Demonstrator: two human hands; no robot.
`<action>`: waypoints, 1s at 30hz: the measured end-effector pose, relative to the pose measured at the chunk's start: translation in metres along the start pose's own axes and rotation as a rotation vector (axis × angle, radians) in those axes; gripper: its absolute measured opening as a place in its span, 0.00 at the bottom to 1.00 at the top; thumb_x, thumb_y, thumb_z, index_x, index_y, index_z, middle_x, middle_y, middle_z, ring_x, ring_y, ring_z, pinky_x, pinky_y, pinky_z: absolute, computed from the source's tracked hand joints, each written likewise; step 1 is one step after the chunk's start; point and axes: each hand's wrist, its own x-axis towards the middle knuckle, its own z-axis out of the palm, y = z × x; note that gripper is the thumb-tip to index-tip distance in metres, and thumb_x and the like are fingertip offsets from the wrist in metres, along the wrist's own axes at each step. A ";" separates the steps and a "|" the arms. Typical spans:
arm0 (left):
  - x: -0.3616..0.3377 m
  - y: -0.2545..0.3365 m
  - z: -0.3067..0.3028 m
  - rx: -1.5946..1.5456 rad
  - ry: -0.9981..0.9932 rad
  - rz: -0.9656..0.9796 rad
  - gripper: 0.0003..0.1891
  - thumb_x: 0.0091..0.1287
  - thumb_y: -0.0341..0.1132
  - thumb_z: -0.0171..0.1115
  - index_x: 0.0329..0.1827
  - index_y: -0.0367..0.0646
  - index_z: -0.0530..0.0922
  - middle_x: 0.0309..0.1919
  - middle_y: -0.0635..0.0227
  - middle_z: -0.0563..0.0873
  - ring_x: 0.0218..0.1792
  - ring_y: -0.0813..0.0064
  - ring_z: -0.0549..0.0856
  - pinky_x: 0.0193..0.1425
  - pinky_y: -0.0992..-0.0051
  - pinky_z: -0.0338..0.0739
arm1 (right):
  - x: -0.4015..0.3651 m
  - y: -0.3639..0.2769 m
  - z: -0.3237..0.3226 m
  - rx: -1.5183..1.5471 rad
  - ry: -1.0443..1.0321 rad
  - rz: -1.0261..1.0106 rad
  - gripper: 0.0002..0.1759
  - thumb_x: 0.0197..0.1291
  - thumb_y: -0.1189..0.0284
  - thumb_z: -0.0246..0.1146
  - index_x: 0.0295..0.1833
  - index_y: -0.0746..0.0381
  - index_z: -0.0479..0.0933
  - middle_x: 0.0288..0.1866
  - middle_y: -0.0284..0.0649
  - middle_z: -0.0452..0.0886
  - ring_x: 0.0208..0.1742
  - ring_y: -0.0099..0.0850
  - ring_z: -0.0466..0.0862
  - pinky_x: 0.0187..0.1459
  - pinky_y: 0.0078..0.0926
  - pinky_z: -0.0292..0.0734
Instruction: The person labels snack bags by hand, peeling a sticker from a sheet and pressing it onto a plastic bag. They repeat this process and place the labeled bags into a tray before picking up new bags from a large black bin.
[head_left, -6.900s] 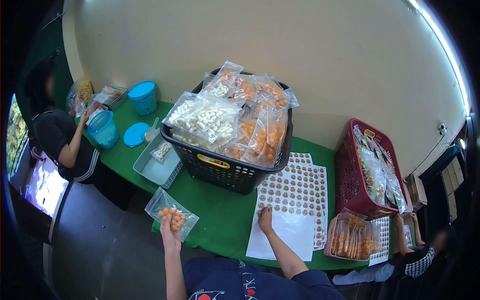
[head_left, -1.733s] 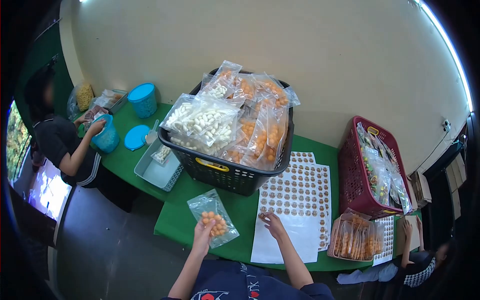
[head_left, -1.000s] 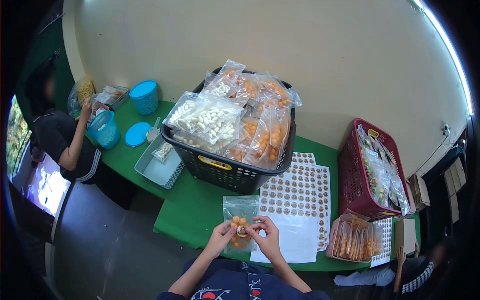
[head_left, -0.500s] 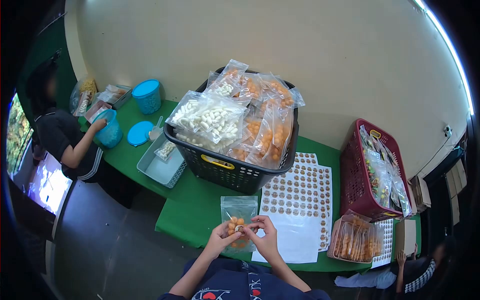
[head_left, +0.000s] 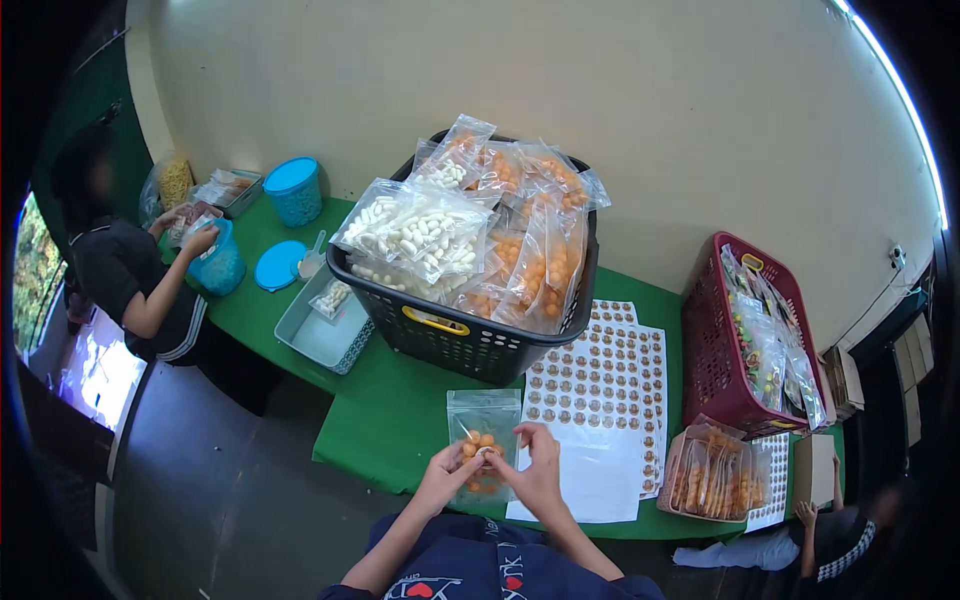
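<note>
A clear zip bag [head_left: 482,402] of orange balls lies on the green table at its front edge. My left hand [head_left: 442,480] rests on the bag's left side, its thumb at a small round sticker [head_left: 486,453] on the bag's front. From the right, my right hand [head_left: 538,468] reaches over the bag, with its thumb on the sticker and its fingers curled above. Just right of the bag lie white sheets with rows of round stickers [head_left: 585,385].
Behind stands a black basket [head_left: 450,345] heaped with bags. A maroon basket [head_left: 715,350] and a pink basket [head_left: 690,510] of bags stand right. At left are a grey tray [head_left: 300,335], blue tubs [head_left: 292,195] and a co-worker [head_left: 125,270]; another person [head_left: 840,535] is at lower right.
Both my thumbs have come together over the sticker, and my right hand's fingers have lifted off the bag slightly. The co-worker at left has raised a hand from the tub and now holds a bag.
</note>
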 end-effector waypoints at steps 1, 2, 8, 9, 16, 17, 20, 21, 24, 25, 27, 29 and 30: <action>0.000 0.000 -0.001 -0.018 -0.001 -0.014 0.18 0.63 0.30 0.55 0.55 0.33 0.66 0.47 0.65 0.77 0.46 0.80 0.77 0.51 0.80 0.71 | 0.001 0.007 0.000 0.180 0.008 0.076 0.27 0.40 0.67 0.71 0.44 0.63 0.66 0.35 0.34 0.71 0.35 0.20 0.68 0.36 0.21 0.65; 0.000 0.000 -0.001 -0.036 -0.003 -0.027 0.18 0.63 0.30 0.55 0.55 0.33 0.66 0.47 0.66 0.77 0.47 0.80 0.77 0.51 0.80 0.71 | 0.003 0.020 0.001 0.360 0.015 0.150 0.30 0.39 0.67 0.72 0.46 0.62 0.64 0.36 0.34 0.69 0.36 0.20 0.68 0.37 0.21 0.64; -0.002 0.006 0.003 -0.025 -0.038 -0.049 0.18 0.63 0.30 0.55 0.55 0.33 0.66 0.47 0.66 0.77 0.46 0.80 0.77 0.50 0.80 0.71 | 0.003 0.021 0.003 0.687 -0.065 0.281 0.33 0.41 0.68 0.71 0.51 0.65 0.63 0.35 0.37 0.73 0.36 0.22 0.73 0.40 0.20 0.70; -0.002 0.005 0.003 -0.017 -0.050 -0.047 0.18 0.63 0.30 0.55 0.55 0.33 0.66 0.47 0.66 0.77 0.46 0.80 0.77 0.50 0.81 0.71 | 0.001 0.021 0.006 0.755 -0.121 0.312 0.31 0.42 0.69 0.71 0.51 0.65 0.64 0.35 0.36 0.74 0.34 0.22 0.74 0.39 0.19 0.70; -0.002 0.003 0.001 0.043 -0.120 -0.062 0.20 0.63 0.30 0.55 0.57 0.34 0.65 0.46 0.66 0.77 0.45 0.82 0.77 0.48 0.82 0.72 | -0.004 0.030 0.010 0.987 -0.174 0.438 0.17 0.50 0.77 0.64 0.46 0.67 0.70 0.34 0.35 0.78 0.36 0.20 0.77 0.39 0.16 0.72; -0.002 0.002 0.001 0.033 -0.126 -0.061 0.21 0.62 0.30 0.56 0.57 0.34 0.65 0.46 0.66 0.77 0.44 0.82 0.77 0.47 0.82 0.72 | -0.004 0.033 0.008 1.006 -0.177 0.455 0.16 0.50 0.79 0.63 0.46 0.67 0.70 0.34 0.35 0.78 0.37 0.20 0.77 0.40 0.16 0.72; -0.002 -0.009 0.004 -0.042 -0.104 -0.044 0.21 0.62 0.29 0.56 0.58 0.34 0.64 0.46 0.67 0.77 0.44 0.82 0.77 0.47 0.82 0.72 | -0.004 0.032 0.000 1.020 -0.178 0.475 0.15 0.50 0.78 0.64 0.45 0.67 0.71 0.35 0.35 0.78 0.37 0.20 0.78 0.40 0.16 0.73; -0.001 -0.008 0.006 -0.045 -0.095 -0.043 0.22 0.62 0.28 0.56 0.58 0.34 0.64 0.46 0.67 0.77 0.44 0.81 0.77 0.47 0.82 0.72 | -0.004 0.028 -0.003 1.009 -0.184 0.462 0.14 0.50 0.77 0.64 0.44 0.67 0.72 0.34 0.35 0.78 0.37 0.20 0.78 0.40 0.16 0.72; 0.000 -0.003 0.014 -0.014 -0.096 -0.050 0.22 0.60 0.26 0.58 0.57 0.34 0.65 0.46 0.66 0.77 0.45 0.80 0.77 0.48 0.81 0.73 | -0.007 0.020 -0.006 0.960 -0.186 0.429 0.13 0.50 0.74 0.65 0.41 0.66 0.73 0.34 0.34 0.78 0.38 0.20 0.78 0.40 0.17 0.72; 0.000 -0.003 0.016 0.024 -0.117 -0.056 0.22 0.59 0.25 0.58 0.56 0.34 0.65 0.46 0.66 0.77 0.45 0.79 0.77 0.48 0.81 0.73 | -0.012 0.027 -0.001 0.934 -0.175 0.418 0.12 0.50 0.74 0.65 0.41 0.65 0.73 0.33 0.34 0.78 0.37 0.20 0.78 0.40 0.17 0.73; 0.007 -0.017 0.021 0.017 -0.110 0.008 0.22 0.56 0.23 0.60 0.55 0.33 0.66 0.46 0.65 0.76 0.46 0.77 0.78 0.49 0.79 0.73 | -0.017 0.036 0.002 0.980 -0.167 0.454 0.11 0.50 0.75 0.64 0.40 0.65 0.73 0.34 0.34 0.79 0.36 0.20 0.78 0.37 0.17 0.74; 0.011 -0.013 0.029 0.013 -0.134 -0.063 0.22 0.56 0.23 0.60 0.55 0.33 0.65 0.46 0.65 0.77 0.46 0.77 0.78 0.49 0.79 0.73 | -0.020 0.043 -0.003 1.054 -0.169 0.509 0.11 0.51 0.77 0.64 0.41 0.66 0.73 0.35 0.35 0.79 0.36 0.20 0.79 0.39 0.17 0.73; 0.012 -0.010 0.033 0.016 -0.150 -0.103 0.22 0.56 0.23 0.60 0.55 0.33 0.65 0.45 0.65 0.77 0.46 0.77 0.78 0.50 0.79 0.73 | -0.023 0.047 -0.006 1.095 -0.164 0.538 0.11 0.51 0.77 0.63 0.41 0.66 0.73 0.36 0.36 0.79 0.37 0.21 0.79 0.40 0.17 0.73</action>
